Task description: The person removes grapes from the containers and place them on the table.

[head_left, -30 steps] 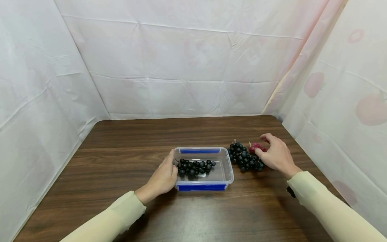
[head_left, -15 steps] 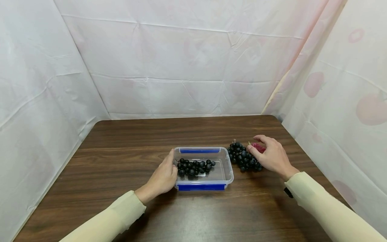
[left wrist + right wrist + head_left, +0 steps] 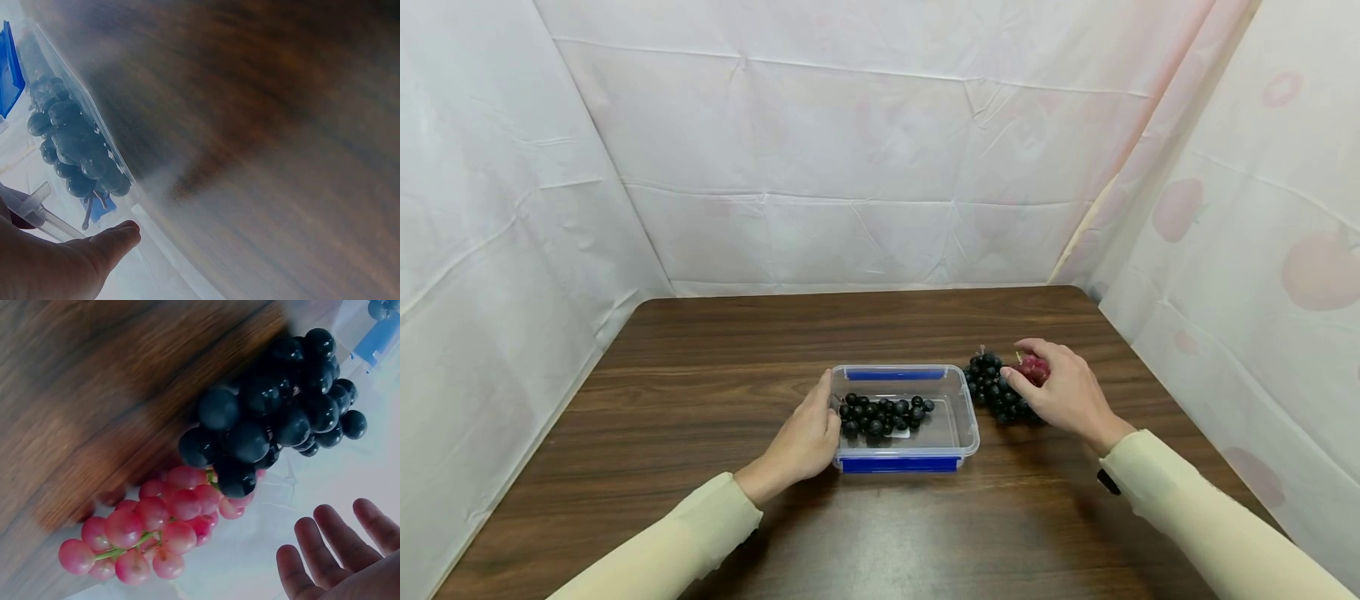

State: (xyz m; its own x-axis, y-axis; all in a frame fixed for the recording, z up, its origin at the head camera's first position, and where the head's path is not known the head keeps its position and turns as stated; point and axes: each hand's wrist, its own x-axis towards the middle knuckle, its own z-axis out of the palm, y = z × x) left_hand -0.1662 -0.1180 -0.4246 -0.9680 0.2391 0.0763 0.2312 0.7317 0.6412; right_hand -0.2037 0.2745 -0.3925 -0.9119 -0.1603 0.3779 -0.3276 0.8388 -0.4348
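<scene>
Two bunches, dark grapes (image 3: 290, 425) and red grapes (image 3: 153, 515), lie so close right of the box (image 3: 951, 421) that the right hand (image 3: 1070, 396), fingers spread, could snag both; the left hand (image 3: 803, 432) pinches the box.

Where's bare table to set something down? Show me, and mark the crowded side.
Free: table left of the left hand, the strip between container and back curtain, and the near stretch between both sleeves. Crowded: right of the container, where a dark grape bunch, red grapes and the right hand cluster.
</scene>
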